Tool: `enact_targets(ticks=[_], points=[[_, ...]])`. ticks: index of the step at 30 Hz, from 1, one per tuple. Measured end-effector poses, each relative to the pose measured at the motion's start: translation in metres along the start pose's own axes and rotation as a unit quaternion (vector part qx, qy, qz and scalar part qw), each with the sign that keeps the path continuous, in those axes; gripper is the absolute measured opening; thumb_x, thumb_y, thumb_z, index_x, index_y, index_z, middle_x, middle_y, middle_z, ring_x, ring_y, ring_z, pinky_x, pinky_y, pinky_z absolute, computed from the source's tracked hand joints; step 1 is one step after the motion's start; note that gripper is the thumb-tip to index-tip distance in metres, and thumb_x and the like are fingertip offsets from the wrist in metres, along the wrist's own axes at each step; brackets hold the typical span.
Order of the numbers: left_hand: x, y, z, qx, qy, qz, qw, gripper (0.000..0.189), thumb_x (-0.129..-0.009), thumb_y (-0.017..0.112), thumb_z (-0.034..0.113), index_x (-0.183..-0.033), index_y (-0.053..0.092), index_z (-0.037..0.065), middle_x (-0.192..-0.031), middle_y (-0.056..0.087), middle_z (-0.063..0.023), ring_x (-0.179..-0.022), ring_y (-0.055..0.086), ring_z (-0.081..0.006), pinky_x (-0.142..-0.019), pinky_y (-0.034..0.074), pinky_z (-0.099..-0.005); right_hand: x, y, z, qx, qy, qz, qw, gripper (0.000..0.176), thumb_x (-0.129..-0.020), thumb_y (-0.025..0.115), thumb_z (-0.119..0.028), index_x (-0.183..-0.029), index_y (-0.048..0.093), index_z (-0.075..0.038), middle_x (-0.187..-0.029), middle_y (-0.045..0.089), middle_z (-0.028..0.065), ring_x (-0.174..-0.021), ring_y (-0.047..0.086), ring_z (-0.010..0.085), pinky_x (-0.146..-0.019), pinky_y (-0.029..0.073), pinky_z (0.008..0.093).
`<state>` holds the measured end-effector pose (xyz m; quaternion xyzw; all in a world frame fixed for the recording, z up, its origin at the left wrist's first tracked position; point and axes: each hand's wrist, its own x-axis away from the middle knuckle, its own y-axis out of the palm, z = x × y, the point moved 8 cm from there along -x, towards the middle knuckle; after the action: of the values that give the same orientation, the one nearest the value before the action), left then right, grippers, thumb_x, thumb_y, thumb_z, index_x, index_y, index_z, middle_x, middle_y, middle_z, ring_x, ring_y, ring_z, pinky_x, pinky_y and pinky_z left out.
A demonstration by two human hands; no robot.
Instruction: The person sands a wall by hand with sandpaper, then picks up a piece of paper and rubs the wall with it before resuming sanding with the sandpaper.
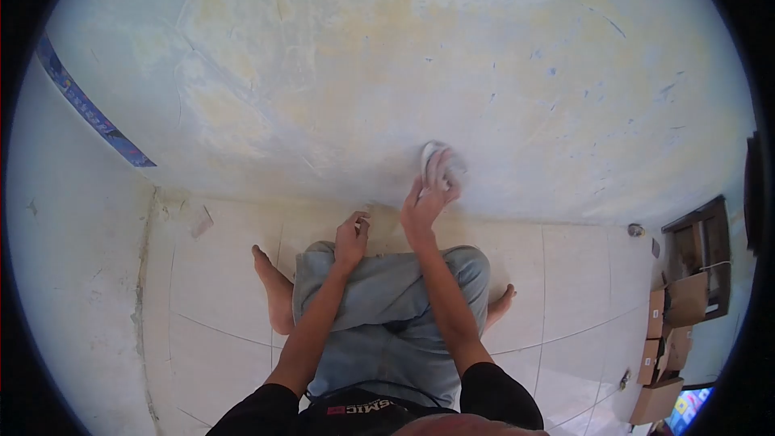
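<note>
The right hand [420,214] has its fingers bent round a crumpled cloth [446,168], a soft, whitish-grey wad, roughly round and blurred at the edges, with a streak of pink among its folds. The cloth is at the lower part of the wall [363,56], just above the line where wall and floor [218,291] meet; blur hides exactly how it touches. The left hand [350,241] is near the person's knee, its fingers loosely curled and partly closed; whether it has hold of anything small cannot be told.

The person sits cross-legged in faded grey-blue trousers [387,315] of creased, denim-like fabric, with a black shirt [500,394] above them and bare feet to either side.

The wall is pale and uneven, its chalky bluish-white coat mottled with yellowish patches, flecked with small blue marks and crossed by thin cracks. The floor is of large, light, smooth tiles with thin dark joints, and a rough, stained seam runs along its left edge. A narrow blue printed strip [93,113] is on the wall near the left corner. At the far right, brown cardboard boxes [655,355] are stacked near a dark wooden frame [722,234], and a bright, colourful screen [691,410] shows below them.
</note>
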<state>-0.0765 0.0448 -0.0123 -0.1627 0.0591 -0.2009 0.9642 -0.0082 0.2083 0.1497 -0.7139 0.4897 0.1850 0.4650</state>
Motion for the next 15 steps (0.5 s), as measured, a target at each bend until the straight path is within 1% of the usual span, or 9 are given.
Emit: enact_targets(ticks=[1, 2, 4, 6, 8, 10, 11, 13, 15], points=[[-0.003, 0.001, -0.001, 0.007, 0.002, 0.005, 1.0, 0.021, -0.093, 0.054, 0.008, -0.11, 0.064, 0.002, -0.083, 0.066, -0.0151, -0.06, 0.064, -0.0225, -0.059, 0.048, -0.0363, 0.005, 0.011, 0.003, 0.005, 0.02, -0.037, 0.999, 0.055, -0.091, 0.055, -0.009, -0.145, 0.046, 0.0, -0.155, 0.037, 0.0181, -0.113, 0.038, 0.0292, -0.103, 0.026, 0.0414], [-0.005, 0.001, -0.004, 0.012, 0.005, 0.009, 1.0, 0.021, -0.093, 0.054, 0.009, -0.11, 0.064, 0.002, -0.083, 0.066, -0.0146, -0.06, 0.064, -0.0218, -0.059, 0.049, -0.0359, 0.002, 0.014, 0.011, 0.004, 0.021, -0.031, 0.999, 0.055, -0.091, 0.055, -0.009, -0.145, 0.046, 0.0, -0.155, 0.037, 0.0181, -0.113, 0.038, 0.0292, -0.103, 0.026, 0.0414], [-0.004, -0.001, -0.004, 0.009, -0.009, 0.004, 1.0, 0.021, -0.093, 0.054, 0.009, -0.111, 0.064, 0.002, -0.082, 0.066, -0.0139, -0.061, 0.064, -0.0212, -0.059, 0.049, -0.0354, -0.022, -0.005, 0.006, 0.018, -0.008, 0.042, 0.999, 0.055, -0.092, 0.052, -0.009, -0.146, 0.045, -0.002, -0.156, 0.036, 0.0174, -0.11, 0.038, 0.0291, -0.103, 0.025, 0.0415], [-0.002, 0.004, -0.008, 0.01, -0.033, -0.004, 0.999, 0.021, -0.093, 0.054, 0.009, -0.111, 0.064, 0.003, -0.082, 0.067, -0.0132, -0.061, 0.064, -0.0206, -0.059, 0.049, -0.0348, -0.022, -0.004, 0.005, -0.004, 0.01, 0.041, 0.999, 0.056, -0.092, 0.052, -0.009, -0.147, 0.044, -0.002, -0.156, 0.035, 0.0171, -0.111, 0.038, 0.0298, -0.104, 0.025, 0.0416], [-0.004, 0.003, -0.005, 0.018, -0.001, -0.017, 1.0, 0.021, -0.097, 0.052, 0.011, -0.112, 0.063, 0.001, -0.087, 0.067, -0.0093, -0.066, 0.065, -0.0151, -0.054, 0.05, -0.0294, -0.012, -0.006, 0.012, -0.028, 0.033, 0.043, 0.998, 0.056, -0.092, 0.051, -0.009, -0.148, 0.043, -0.003, -0.157, 0.035, 0.0168, -0.111, 0.037, 0.0304, -0.104, 0.024, 0.0417], [-0.006, 0.006, -0.007, 0.01, -0.014, -0.023, 1.0, 0.021, -0.097, 0.052, 0.011, -0.112, 0.063, 0.002, -0.087, 0.067, -0.009, -0.066, 0.065, -0.0142, -0.053, 0.05, -0.0291, 0.003, 0.009, 0.009, 0.01, 0.01, -0.038, 0.999, 0.058, -0.091, 0.052, -0.007, -0.148, 0.042, -0.002, -0.158, 0.032, 0.0167, -0.114, 0.037, 0.0323, -0.105, 0.023, 0.044], [-0.008, 0.007, -0.012, 0.004, -0.033, -0.026, 0.999, 0.021, -0.097, 0.053, 0.011, -0.112, 0.063, 0.002, -0.088, 0.067, -0.0086, -0.067, 0.064, -0.0133, -0.052, 0.05, -0.0288, -0.001, 0.015, 0.017, 0.008, 0.015, -0.032, 0.999, 0.058, -0.091, 0.052, -0.007, -0.148, 0.042, -0.002, -0.158, 0.032, 0.0167, -0.114, 0.037, 0.0323, -0.105, 0.023, 0.044], [-0.01, 0.006, -0.011, 0.004, -0.018, -0.03, 0.999, 0.021, -0.097, 0.052, 0.011, -0.113, 0.063, 0.002, -0.088, 0.066, -0.0084, -0.067, 0.064, -0.0132, -0.052, 0.05, -0.0285, -0.03, -0.01, 0.008, -0.002, 0.015, 0.052, 0.999, 0.062, -0.087, 0.059, -0.008, -0.147, 0.044, -0.004, -0.157, 0.035, 0.0139, -0.119, 0.038, 0.0348, -0.105, 0.022, 0.0458], [0.003, 0.008, -0.011, 0.008, -0.015, -0.036, 0.999, 0.021, -0.098, 0.052, 0.012, -0.113, 0.063, 0.002, -0.089, 0.066, -0.0083, -0.068, 0.064, -0.0131, -0.051, 0.05, -0.0282, -0.01, -0.003, 0.013, -0.005, 0.023, 0.019, 1.0, 0.064, -0.086, 0.06, -0.008, -0.147, 0.044, -0.005, -0.157, 0.036, 0.0125, -0.119, 0.038, 0.0353, -0.105, 0.022, 0.0468]])
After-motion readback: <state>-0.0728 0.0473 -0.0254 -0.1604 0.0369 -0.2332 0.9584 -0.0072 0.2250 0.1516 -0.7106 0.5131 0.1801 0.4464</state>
